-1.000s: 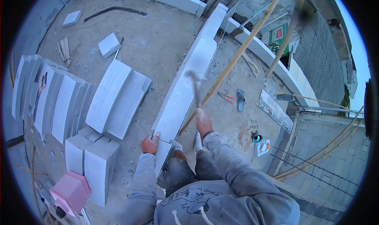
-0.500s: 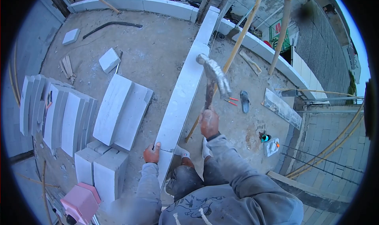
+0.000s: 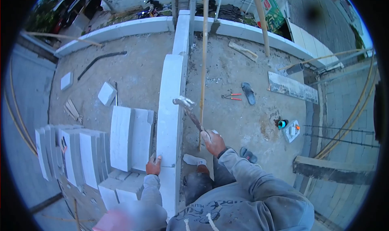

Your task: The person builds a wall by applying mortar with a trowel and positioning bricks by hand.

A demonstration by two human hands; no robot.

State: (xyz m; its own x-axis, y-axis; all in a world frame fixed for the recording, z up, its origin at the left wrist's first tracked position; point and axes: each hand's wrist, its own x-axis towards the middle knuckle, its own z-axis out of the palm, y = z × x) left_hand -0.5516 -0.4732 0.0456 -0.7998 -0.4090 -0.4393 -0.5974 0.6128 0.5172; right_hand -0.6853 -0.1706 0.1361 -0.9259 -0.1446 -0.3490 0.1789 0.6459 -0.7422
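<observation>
Nearby, bamboo pole [image 3: 204, 60] just beside hammer [image 3: 192, 115], pliers [image 3: 231, 96] beyond.

Grey long-sleeved sweatshirt [image 3: 251, 198], dark chest print [image 3: 196, 214], white drawstrings [image 3: 210, 223]; dusty grey trousers [image 3: 198, 186]; white shoe [image 3: 193, 160]. Left hand [image 3: 154, 166], right hand [image 3: 214, 142] bare.

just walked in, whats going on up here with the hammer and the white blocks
A person is working at a low wall of white blocks on a concrete floor. Their right hand grips a hammer, its head right at the wall's top edge. Their left hand rests on top of the wall. Spare blocks are stacked to the left; pliers and a sandal lie on the floor to the right.
</observation>
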